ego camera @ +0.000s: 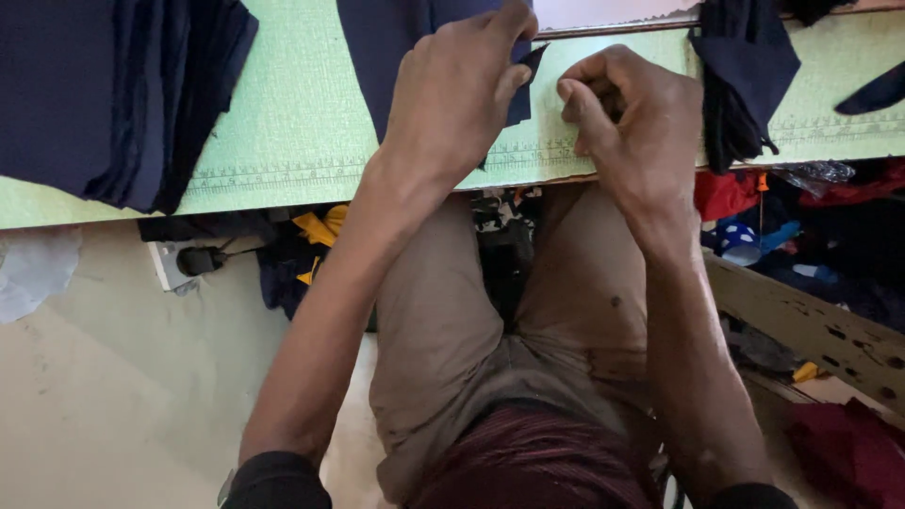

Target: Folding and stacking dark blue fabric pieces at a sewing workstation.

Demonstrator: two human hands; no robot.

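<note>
My left hand rests on a dark navy cloth piece lying on the light green table, fingers pinching its right edge. My right hand is beside it, fingers curled into a loose fist near the table's front edge; whether it holds anything small is hidden. The two hands are a few centimetres apart.
A stack of navy cloth lies at the table's left. Another dark cloth pile hangs over the right side. Under the table are mixed red, blue and yellow fabric scraps, a wooden beam and a wall socket.
</note>
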